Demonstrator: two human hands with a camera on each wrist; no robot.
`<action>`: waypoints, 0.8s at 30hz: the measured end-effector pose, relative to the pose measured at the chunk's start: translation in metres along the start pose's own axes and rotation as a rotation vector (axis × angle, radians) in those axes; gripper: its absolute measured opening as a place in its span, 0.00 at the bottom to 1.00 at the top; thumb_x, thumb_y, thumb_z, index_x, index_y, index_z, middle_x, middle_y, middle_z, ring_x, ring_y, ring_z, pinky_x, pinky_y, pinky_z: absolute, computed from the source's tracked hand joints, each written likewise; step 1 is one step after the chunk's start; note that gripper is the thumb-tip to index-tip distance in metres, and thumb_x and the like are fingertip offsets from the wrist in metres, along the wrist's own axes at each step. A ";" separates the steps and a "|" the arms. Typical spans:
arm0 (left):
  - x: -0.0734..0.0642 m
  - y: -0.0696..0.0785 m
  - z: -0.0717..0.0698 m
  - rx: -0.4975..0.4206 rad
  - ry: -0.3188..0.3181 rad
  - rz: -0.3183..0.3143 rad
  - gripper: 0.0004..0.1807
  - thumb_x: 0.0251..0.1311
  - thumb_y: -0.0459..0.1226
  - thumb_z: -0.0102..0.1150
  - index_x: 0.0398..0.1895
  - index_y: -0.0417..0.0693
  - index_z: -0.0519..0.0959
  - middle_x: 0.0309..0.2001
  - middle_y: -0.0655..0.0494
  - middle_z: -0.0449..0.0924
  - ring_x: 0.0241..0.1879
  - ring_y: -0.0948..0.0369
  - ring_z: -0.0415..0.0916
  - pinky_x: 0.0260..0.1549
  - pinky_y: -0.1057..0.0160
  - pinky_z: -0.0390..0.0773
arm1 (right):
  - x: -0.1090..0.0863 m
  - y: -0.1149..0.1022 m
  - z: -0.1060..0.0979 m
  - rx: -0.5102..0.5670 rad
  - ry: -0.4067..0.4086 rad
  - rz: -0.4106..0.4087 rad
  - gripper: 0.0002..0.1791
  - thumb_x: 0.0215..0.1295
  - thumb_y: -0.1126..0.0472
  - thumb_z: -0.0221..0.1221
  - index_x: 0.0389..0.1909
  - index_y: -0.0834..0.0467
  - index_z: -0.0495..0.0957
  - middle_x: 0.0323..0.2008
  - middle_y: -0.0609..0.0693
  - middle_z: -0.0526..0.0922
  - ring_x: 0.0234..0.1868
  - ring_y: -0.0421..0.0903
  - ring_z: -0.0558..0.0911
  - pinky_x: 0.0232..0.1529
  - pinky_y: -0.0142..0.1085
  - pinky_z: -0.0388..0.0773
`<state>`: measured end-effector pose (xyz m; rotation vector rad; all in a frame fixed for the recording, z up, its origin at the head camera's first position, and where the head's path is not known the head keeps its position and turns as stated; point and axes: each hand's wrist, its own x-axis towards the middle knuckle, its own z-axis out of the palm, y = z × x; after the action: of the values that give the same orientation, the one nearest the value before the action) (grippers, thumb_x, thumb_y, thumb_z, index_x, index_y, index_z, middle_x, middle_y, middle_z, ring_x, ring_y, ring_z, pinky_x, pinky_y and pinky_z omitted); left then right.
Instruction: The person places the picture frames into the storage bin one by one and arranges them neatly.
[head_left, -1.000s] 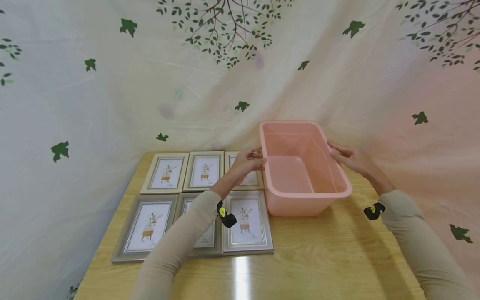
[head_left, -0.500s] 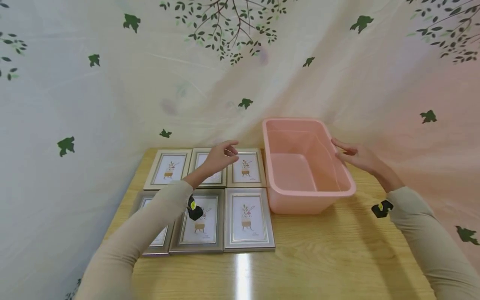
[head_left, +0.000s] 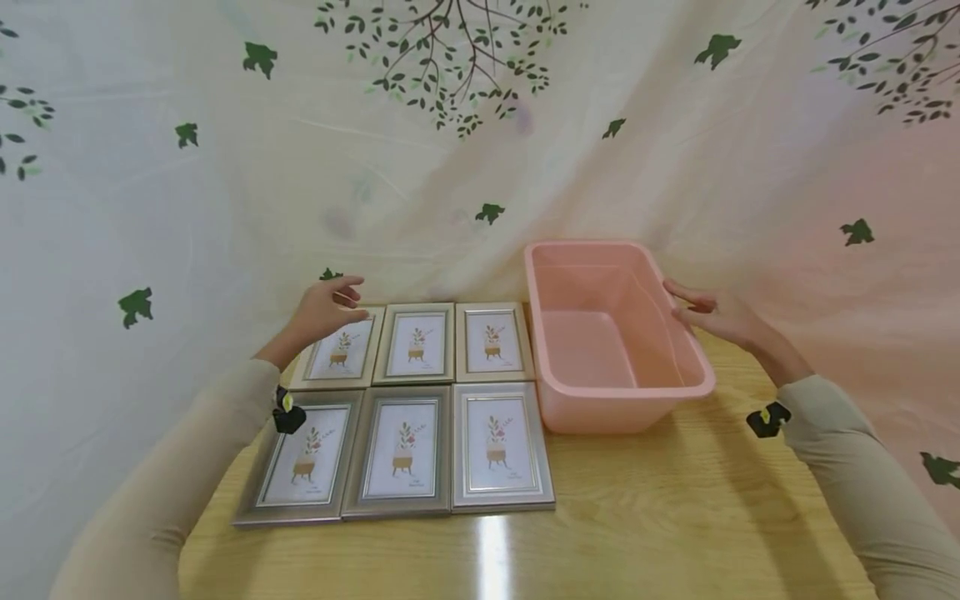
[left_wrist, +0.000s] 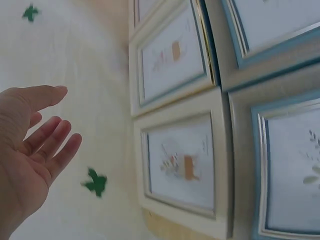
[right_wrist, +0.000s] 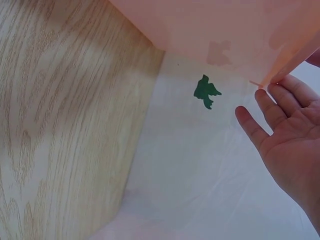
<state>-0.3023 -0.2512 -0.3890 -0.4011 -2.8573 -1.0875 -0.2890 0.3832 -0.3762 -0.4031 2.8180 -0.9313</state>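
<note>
My left hand hovers over the far-left picture frame, fingers loosely bent and holding nothing. The left wrist view shows that hand apart from the cream frames. A pink plastic tub stands upright right of the frames, its visible inside bare. My right hand touches the tub's right rim with relaxed fingers. Seen from the right wrist, that hand has fingertips at the tub's rim edge, its thumb mostly hidden.
Several picture frames lie face up in two rows: cream ones at the back, silver-grey ones in front. They rest on a wooden table. A patterned cloth hangs close behind the table.
My left hand has left the tub's left rim and moved left across the frames to the far-left one. My right hand stays at the right rim. The tub has barely shifted.
</note>
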 end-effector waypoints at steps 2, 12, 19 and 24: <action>-0.004 -0.013 -0.007 0.011 0.021 -0.014 0.34 0.63 0.32 0.67 0.71 0.34 0.68 0.54 0.29 0.78 0.56 0.35 0.78 0.57 0.39 0.78 | 0.000 0.000 0.000 -0.003 0.002 -0.012 0.35 0.77 0.50 0.55 0.79 0.49 0.55 0.77 0.63 0.58 0.68 0.71 0.70 0.63 0.67 0.71; -0.013 -0.074 -0.022 -0.003 0.092 -0.138 0.35 0.64 0.34 0.67 0.72 0.32 0.66 0.59 0.26 0.76 0.58 0.33 0.76 0.56 0.37 0.79 | 0.000 0.001 0.000 -0.020 0.017 -0.032 0.34 0.77 0.52 0.56 0.78 0.51 0.57 0.74 0.64 0.62 0.67 0.70 0.73 0.59 0.60 0.76; -0.019 -0.103 -0.025 0.004 0.095 -0.201 0.35 0.64 0.35 0.67 0.70 0.26 0.65 0.61 0.22 0.73 0.58 0.30 0.75 0.57 0.36 0.77 | -0.001 0.002 0.001 0.007 0.023 -0.049 0.33 0.77 0.52 0.56 0.78 0.53 0.58 0.75 0.64 0.61 0.68 0.70 0.70 0.56 0.40 0.80; -0.024 -0.124 -0.021 -0.027 0.082 -0.241 0.36 0.64 0.35 0.67 0.69 0.23 0.65 0.60 0.21 0.73 0.59 0.30 0.74 0.59 0.37 0.77 | -0.002 0.002 0.000 0.004 0.037 -0.070 0.33 0.76 0.53 0.57 0.77 0.54 0.60 0.73 0.65 0.63 0.65 0.70 0.73 0.45 0.19 0.72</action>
<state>-0.3122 -0.3592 -0.4567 -0.0120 -2.8755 -1.1486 -0.2877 0.3848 -0.3773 -0.4914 2.8513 -0.9681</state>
